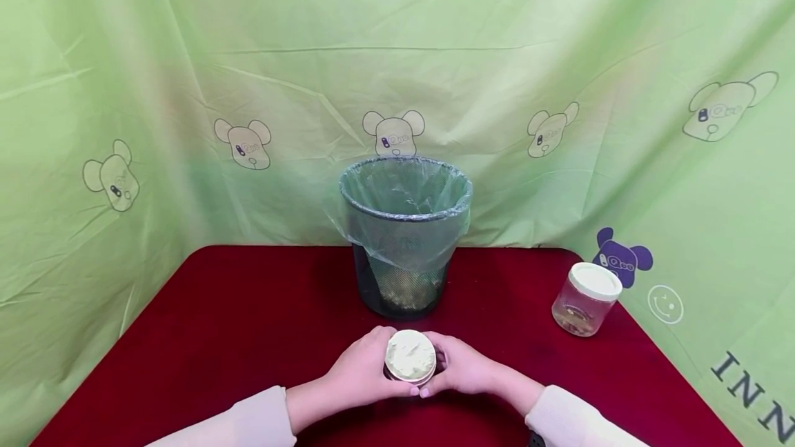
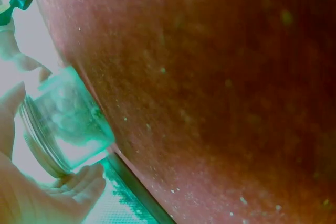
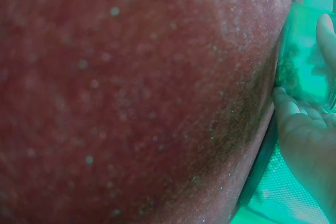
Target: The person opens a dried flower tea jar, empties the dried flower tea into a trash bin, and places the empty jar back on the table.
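A clear jar (image 1: 411,356) with a pale, shiny lid stands upright near the front middle of the red table. Around its left side curls my left hand (image 1: 359,372), while my right hand (image 1: 464,365) grips it from the right. Both thumbs meet at its near side. In the left wrist view the jar (image 2: 73,121) shows a ridged metallic lid rim and lumpy contents behind the clear wall. The right wrist view catches the jar (image 3: 302,64) at its edge, with thumb and fingers against it and some dark bits inside.
Behind the hands stands a black mesh bin (image 1: 404,281) lined with a clear bag. A second clear jar (image 1: 584,305), white-lidded with a little inside, sits by the table's right edge. Green printed cloth (image 1: 298,74) hangs along the back and sides of the red table (image 1: 248,316).
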The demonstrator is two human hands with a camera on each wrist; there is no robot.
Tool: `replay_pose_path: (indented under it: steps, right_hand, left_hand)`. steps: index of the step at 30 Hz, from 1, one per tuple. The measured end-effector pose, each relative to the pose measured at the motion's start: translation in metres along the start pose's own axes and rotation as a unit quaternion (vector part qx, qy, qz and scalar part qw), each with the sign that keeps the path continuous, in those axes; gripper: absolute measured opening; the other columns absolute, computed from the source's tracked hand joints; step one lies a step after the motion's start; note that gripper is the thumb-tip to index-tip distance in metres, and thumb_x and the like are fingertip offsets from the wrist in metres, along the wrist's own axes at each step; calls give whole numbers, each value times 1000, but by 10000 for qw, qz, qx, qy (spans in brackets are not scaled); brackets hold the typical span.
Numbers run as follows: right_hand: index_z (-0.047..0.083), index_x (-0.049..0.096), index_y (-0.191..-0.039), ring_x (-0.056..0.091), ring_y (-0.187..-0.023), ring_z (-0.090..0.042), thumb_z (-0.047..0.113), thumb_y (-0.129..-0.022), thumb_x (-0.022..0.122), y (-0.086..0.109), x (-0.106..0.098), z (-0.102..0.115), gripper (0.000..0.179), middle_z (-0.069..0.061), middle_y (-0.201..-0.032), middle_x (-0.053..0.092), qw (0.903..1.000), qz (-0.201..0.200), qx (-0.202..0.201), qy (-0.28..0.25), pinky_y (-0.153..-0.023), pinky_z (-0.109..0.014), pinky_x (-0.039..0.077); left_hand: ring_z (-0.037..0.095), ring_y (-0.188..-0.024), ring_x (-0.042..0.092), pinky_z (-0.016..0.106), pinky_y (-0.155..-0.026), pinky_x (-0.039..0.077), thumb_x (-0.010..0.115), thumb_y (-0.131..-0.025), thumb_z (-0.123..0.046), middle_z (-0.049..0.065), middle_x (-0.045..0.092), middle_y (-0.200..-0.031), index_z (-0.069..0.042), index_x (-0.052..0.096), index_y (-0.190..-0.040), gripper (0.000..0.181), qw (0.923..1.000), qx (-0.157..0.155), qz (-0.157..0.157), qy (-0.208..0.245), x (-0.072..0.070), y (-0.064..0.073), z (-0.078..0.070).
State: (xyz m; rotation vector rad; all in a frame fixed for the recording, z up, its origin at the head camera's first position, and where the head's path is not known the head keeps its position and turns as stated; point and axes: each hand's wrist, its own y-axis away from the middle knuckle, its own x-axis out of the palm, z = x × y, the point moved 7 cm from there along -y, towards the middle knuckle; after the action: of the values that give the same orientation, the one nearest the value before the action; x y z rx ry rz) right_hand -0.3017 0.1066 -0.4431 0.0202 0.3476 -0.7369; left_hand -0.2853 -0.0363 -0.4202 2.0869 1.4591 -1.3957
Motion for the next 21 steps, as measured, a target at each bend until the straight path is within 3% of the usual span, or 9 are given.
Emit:
replay_pose_path:
  steps: [4,11,16,21]
  right_hand:
    - [-6,41,-136,57,-113,-13,-1,-72,82,-1,-1,-1,76,-11,-124,58,10000,-12,1,34,-95,-26,46]
    - [-6,42,-135,57,-113,-12,-3,-73,81,0,0,-1,74,-11,-124,58,9999,-23,79,-69,-94,-26,46]
    - [-4,42,-135,56,-114,-12,-2,-73,81,1,0,0,73,-10,-125,59,10000,-21,69,46,-95,-26,45]
    - [-5,43,-135,56,-114,-11,-1,-73,82,0,-1,0,73,-9,-125,59,9999,-40,100,61,-95,-25,45]
  left_hand:
    - [8,-88,55,29,-77,50,84,-64,-57,-9,54,-98,-11,55,-114,73,9993,-5,-146,-331,-1,2,-4]
    - [10,-91,56,30,-76,51,80,-62,-66,-7,55,-101,-12,55,-114,79,9989,-104,-203,-419,-4,3,-4]
    - [10,-95,56,31,-80,50,79,-62,-68,-6,56,-106,-9,55,-119,86,9997,-8,-60,-236,-7,2,-3]
    - [11,-106,54,32,-91,47,81,-64,-63,-2,55,-118,-3,50,-130,94,9987,260,332,282,-10,-5,6]
